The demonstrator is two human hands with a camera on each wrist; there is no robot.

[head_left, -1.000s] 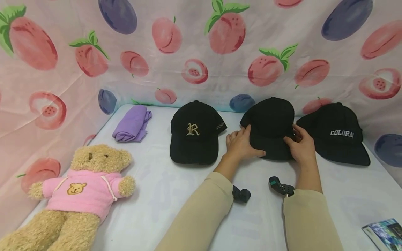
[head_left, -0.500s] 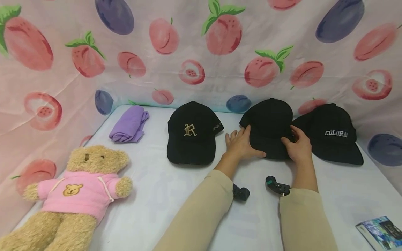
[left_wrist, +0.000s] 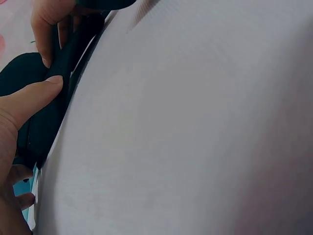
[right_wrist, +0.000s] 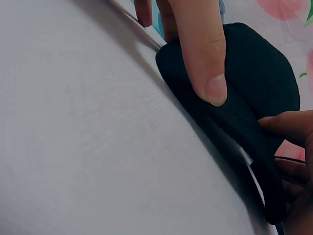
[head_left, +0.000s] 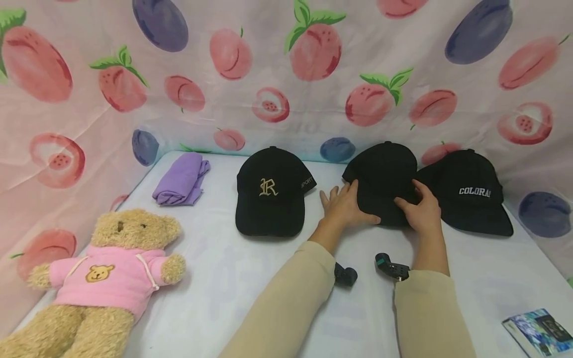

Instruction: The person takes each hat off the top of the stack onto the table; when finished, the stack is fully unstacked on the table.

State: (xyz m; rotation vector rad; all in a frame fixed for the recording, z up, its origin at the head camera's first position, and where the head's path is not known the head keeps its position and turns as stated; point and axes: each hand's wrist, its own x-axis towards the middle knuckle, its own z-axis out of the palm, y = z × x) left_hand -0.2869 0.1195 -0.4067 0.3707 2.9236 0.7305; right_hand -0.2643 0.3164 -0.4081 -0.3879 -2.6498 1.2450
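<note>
A plain black cap [head_left: 383, 171] stands between both hands in the head view, its brim toward me. At its left side is my left hand [head_left: 342, 208], index finger against the cap, straight thumb on the brim and the other fingers spread out. My right hand [head_left: 422, 205] holds the brim's right side, thumb on top and index finger bent beside the crown. In the left wrist view, the left thumb [left_wrist: 46, 90] rests on the brim. The right wrist view shows the right hand [right_wrist: 298, 134] with fingers curled by the brim's end.
Left of this cap stands another black cap [head_left: 270, 199] with a gold R. Close by on the right is a black cap [head_left: 474, 206] lettered in white. A folded purple cloth [head_left: 181, 179], a teddy bear [head_left: 112, 273] and a book [head_left: 539, 330] lie on the white surface.
The head view has swung slightly right, so everything appears shifted left. My right thumb has slid a little inward over the brim; my left hand keeps its place on the cap.
</note>
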